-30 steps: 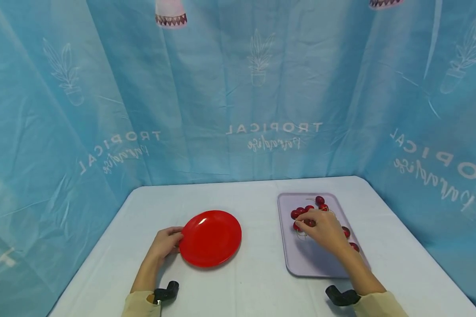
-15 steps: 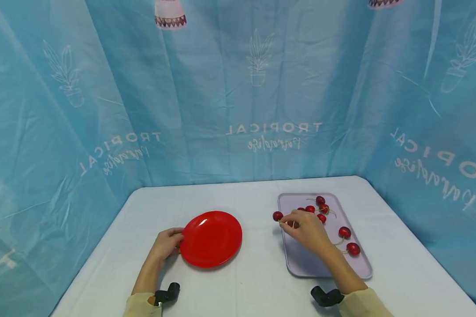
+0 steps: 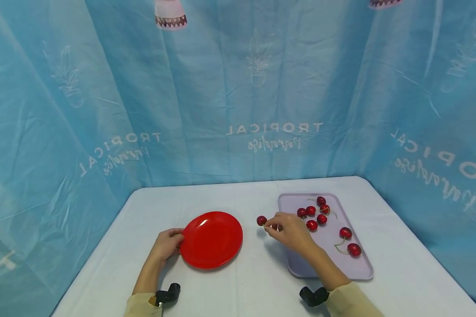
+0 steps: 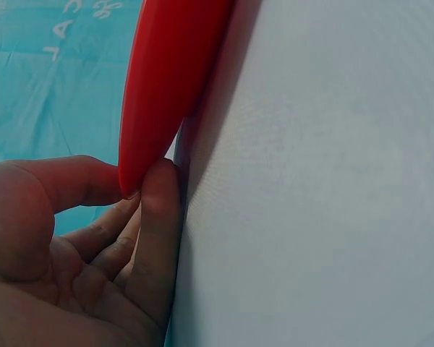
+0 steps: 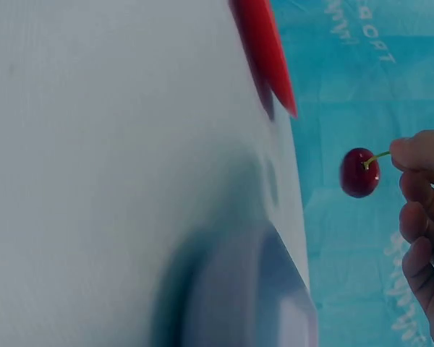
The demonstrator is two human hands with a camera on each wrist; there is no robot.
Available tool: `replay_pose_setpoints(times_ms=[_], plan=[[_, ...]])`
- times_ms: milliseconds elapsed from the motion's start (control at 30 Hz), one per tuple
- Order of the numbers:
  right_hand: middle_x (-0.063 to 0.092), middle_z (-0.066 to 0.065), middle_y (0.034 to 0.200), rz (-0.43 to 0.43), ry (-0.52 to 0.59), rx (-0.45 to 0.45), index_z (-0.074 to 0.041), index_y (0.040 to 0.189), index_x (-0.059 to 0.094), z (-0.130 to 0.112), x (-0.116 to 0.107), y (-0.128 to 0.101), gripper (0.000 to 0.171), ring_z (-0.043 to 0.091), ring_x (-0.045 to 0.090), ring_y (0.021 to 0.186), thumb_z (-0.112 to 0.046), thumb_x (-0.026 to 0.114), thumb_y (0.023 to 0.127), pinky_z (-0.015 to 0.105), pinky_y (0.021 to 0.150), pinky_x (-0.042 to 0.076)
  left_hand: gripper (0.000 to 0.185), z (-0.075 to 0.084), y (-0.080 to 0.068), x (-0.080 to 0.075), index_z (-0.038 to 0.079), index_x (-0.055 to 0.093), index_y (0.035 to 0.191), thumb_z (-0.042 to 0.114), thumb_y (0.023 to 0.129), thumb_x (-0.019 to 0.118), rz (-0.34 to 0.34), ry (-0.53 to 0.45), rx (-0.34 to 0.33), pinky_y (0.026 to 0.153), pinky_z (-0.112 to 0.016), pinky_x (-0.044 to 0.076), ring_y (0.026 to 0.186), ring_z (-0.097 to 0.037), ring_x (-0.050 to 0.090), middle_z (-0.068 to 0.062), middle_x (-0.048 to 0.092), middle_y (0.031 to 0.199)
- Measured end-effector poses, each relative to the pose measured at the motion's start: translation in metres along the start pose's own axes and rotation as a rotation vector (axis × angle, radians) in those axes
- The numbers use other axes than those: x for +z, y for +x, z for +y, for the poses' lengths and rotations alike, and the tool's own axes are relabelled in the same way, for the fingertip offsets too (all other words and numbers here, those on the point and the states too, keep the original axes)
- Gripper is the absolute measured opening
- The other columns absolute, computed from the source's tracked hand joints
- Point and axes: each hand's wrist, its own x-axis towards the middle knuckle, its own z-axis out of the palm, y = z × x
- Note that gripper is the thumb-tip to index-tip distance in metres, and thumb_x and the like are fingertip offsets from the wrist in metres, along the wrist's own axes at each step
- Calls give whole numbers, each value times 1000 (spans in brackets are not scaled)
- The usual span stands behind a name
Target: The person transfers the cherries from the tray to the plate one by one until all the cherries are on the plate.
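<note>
My right hand [image 3: 289, 229] pinches a dark red cherry [image 3: 262, 220] by its stem, above the table between plate and tray. The right wrist view shows the green stem between thumb and finger, with the cherry [image 5: 359, 173] hanging free. A round red plate [image 3: 211, 240] lies to the left. At its left rim, my left hand [image 3: 166, 243] grips the edge; the left wrist view has the thumb and a finger on either side of the plate's rim [image 4: 155, 94]. Several more cherries [image 3: 311, 225] with stems lie on a pale purple tray [image 3: 309, 267] at the right.
A white cloth [image 3: 258, 281] covers the table. Blue printed curtains [image 3: 238, 101] rise behind it and on both sides. Two cherries [image 3: 354, 249] lie apart from the others toward the tray's right side.
My right hand has lifted the cherry off the tray and carried it left, past the tray's edge toward the plate. The left hand stays at the plate's rim.
</note>
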Motion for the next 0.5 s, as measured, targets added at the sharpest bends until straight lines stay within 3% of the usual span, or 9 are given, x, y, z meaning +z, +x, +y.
replay_pose_setpoints(times_ms=[500], plan=[[55, -19, 72, -7, 74, -87, -21, 90, 78, -28, 36, 12, 10, 2, 48, 62, -23, 78, 80, 18, 53, 45, 33, 2, -3, 1, -5, 58, 121, 9, 92, 54, 0, 3, 16, 63, -33, 56, 73, -21, 62, -13, 65, 95]])
